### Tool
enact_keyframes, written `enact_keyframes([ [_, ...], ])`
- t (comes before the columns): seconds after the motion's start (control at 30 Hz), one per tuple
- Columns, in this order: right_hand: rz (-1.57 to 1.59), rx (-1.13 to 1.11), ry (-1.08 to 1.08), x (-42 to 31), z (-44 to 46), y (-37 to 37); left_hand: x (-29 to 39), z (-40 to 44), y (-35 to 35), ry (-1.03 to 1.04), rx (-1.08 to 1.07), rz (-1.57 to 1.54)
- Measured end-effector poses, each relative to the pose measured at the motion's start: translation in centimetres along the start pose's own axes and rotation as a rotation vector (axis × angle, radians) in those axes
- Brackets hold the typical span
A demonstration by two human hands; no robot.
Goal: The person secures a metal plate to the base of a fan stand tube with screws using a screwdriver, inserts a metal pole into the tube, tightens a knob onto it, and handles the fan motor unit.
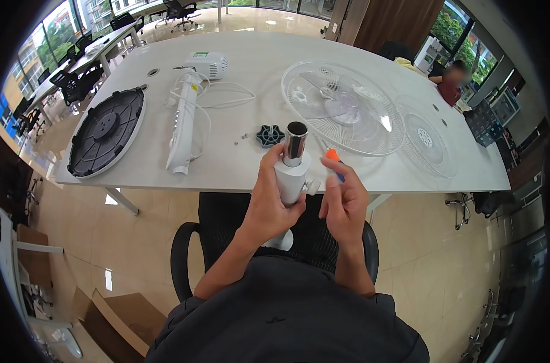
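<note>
My left hand [266, 196] is wrapped round a white tube [291, 175] with a shiny metal pipe [295, 142] standing out of its top. A small white knob [312, 186] sticks out of the tube's right side. My right hand [344, 202] is just right of the knob, fingers partly curled and apart, with nothing visible in it. Behind it on the table lies a screwdriver with an orange and blue handle [333, 158]. A black star-shaped knob [270, 136] rests beyond the tube, with a few small screws [244, 137] to its left.
On the white table [244, 169] are a round black base [108, 127], a white fan column [183, 130] with a cord, a motor housing [209, 65], fan blades in a grille [347, 109] and another grille [426, 138]. A person [453, 81] sits at the back right.
</note>
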State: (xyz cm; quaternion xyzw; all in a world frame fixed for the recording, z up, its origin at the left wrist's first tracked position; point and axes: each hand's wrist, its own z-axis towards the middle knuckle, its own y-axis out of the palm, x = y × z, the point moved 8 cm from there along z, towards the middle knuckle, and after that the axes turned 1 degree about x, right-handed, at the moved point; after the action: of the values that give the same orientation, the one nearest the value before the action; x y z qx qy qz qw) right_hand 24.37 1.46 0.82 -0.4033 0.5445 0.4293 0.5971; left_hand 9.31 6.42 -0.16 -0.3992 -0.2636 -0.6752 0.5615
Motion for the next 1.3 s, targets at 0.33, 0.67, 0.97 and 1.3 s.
enact_keyframes([
  [0.33, -0.088, -0.017, -0.044, -0.2, 0.3, 0.4, -0.1, 0.0, 0.0, -0.025, 0.0, -0.005],
  [0.67, -0.288, 0.068, -0.658, -3.4, 0.4, 0.2, 0.3, -0.1, -0.2, -0.018, -0.002, 0.016],
  [0.97, -0.398, 0.111, -0.757, -4.7, -0.8, 0.8, 0.4, -0.1, -0.3, -0.004, 0.006, 0.012],
  [1.3, -0.236, 0.074, -0.575, -3.1, -0.3, 0.1, 0.4, 0.0, -0.3, 0.002, 0.018, 0.023],
])
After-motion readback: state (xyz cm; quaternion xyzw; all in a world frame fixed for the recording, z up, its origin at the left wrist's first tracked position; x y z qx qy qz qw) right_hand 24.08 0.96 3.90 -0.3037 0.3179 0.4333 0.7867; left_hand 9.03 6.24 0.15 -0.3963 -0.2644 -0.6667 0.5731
